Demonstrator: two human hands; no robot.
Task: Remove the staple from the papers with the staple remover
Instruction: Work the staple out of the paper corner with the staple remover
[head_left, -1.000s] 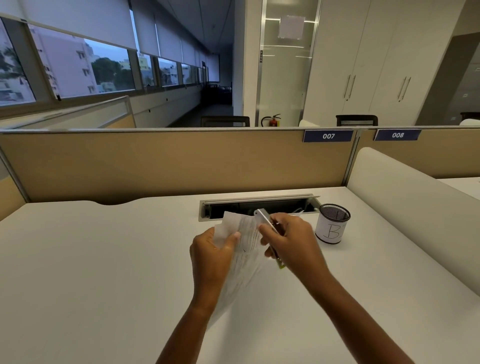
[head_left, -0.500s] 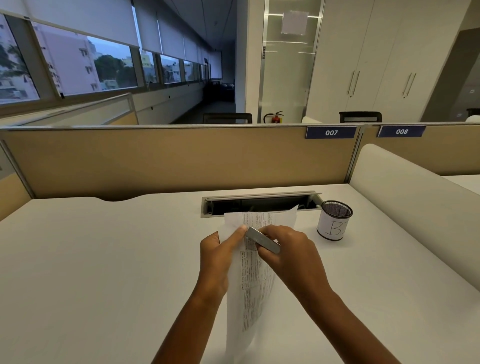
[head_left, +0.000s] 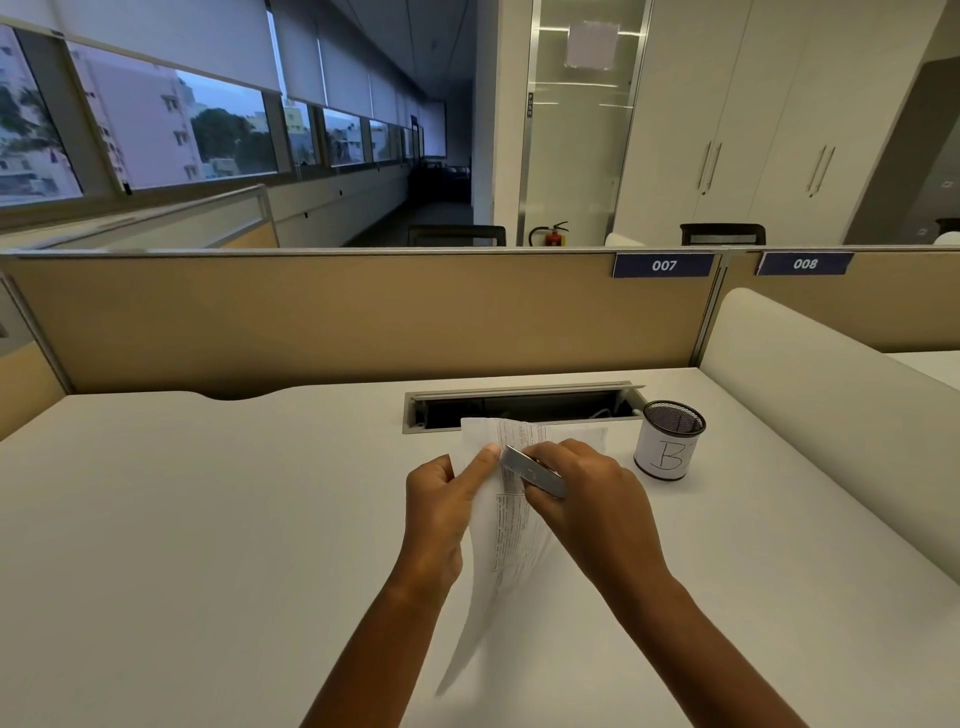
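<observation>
1. Left hand (head_left: 441, 512): grip pinches the papers (head_left: 511, 551) near the top edge, thumb on the front sheet.
2. Papers: held up over the worktop (head_left: 208, 519) between both grips, lower end trailing toward the person.
3. Staple remover (head_left: 532, 470): metal, tip on the papers just beside the left thumb.
4. Right hand (head_left: 592, 506): grip wrapped around the staple remover.
5. Mesh cup (head_left: 670, 441) marked "B": on the worktop, right of the right grip, apart from it.

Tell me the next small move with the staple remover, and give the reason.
Probably ease the tip of the staple remover slightly further in and lever up. The right hand holds it with the tip against the papers near their top, beside the thumb of the left hand, which grips the sheets there. The staple itself is too small to see.
</observation>
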